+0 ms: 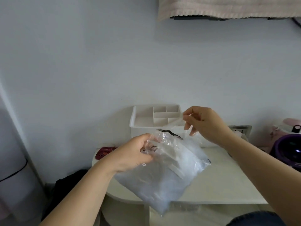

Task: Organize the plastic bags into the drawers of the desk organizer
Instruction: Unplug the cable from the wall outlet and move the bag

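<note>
Left hand (133,154): fingers curled round the upper left edge of a big clear bag (162,180), gripping it at the mouth and holding it up over the bench (219,185).
Right hand (206,124): raised above and to the right of the bag's mouth, thumb and forefinger pinching the tip of a thin clear strip (176,121), the other fingers loosely bent.
Bag: crumpled and stuffed with pale folded plastic; black marks show along its top edge; its lower end hangs past the bench's front edge.
Strip: runs from the right hand's pinch down toward the bag's mouth; I cannot tell whether it is a separate small bag.
Organizer (140,126): white, at the back of the bench against the wall, behind the bag; the top is split into open compartments; its front is mostly hidden by the bag and hands.
Red object (104,152): on the bench's left end, behind the left wrist.
Purple pot (288,150): at the far right, beside the bench.
Cloth (228,7): pale, hanging at the top right on the wall.
</note>
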`<state>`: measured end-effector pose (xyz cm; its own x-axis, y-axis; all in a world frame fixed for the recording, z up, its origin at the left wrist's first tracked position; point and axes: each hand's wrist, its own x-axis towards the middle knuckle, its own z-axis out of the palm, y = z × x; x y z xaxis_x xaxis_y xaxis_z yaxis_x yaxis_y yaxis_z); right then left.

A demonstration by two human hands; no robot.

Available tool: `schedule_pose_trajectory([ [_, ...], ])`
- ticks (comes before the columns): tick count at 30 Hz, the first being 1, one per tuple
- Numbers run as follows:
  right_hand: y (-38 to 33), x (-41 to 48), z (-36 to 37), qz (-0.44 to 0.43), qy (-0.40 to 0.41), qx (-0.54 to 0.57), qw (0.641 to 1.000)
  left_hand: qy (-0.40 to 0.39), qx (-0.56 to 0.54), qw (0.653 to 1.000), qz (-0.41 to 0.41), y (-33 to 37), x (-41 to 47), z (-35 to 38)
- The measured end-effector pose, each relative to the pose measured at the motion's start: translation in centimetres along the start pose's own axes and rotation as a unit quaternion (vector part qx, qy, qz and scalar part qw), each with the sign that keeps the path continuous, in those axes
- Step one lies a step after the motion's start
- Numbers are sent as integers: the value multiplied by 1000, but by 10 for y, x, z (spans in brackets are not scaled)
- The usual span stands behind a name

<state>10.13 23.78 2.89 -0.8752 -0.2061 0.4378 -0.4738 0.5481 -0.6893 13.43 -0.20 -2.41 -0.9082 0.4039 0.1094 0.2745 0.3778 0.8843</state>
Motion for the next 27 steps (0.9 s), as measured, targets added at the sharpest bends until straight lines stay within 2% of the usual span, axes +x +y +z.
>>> schedule_pose_trajectory([
  [3, -8, -4, 7, -42, 41, -105, 993, 16, 10, 1000, -13, -6, 1, -6],
  [6, -18, -2, 7, -44, 51, -88, 994, 93, 50, 994, -30, -12, 2, -6],
  [8, -22, 0, 9, -36, 39, -69, 996, 178, 82, 980, -23, -12, 2, 2],
  [9, -23, 0, 11, -33, 33, -67, 997, 244, 107, 964, 8, -8, 1, 8],
  [11, -24, 1, 14, -35, 24, -80, 996, 357, 175, 902, 165, 6, -4, 21],
  [12, -24, 2, 15, -39, 19, -93, 995, 361, 219, 872, 247, 12, -6, 26],
  [14, -23, 2, 16, -48, 12, -128, 991, 280, 329, 837, 337, 22, -7, 35],
  [16, -23, 3, 15, -52, 15, -149, 987, 183, 451, 815, 313, 26, -2, 39],
  [18, -23, 3, 12, -51, 29, -152, 987, 146, 520, 798, 267, 26, 3, 39],
  [22, -12, 3, -7, -13, 64, -163, 985, 156, 536, 775, 296, 28, 11, 38],
  [25, 4, 2, -25, 30, 102, -217, 970, 168, 531, 764, 326, 34, 17, 39],
  [27, 14, 0, -39, 56, 133, -207, 968, 166, 521, 761, 350, 42, 25, 45],
])
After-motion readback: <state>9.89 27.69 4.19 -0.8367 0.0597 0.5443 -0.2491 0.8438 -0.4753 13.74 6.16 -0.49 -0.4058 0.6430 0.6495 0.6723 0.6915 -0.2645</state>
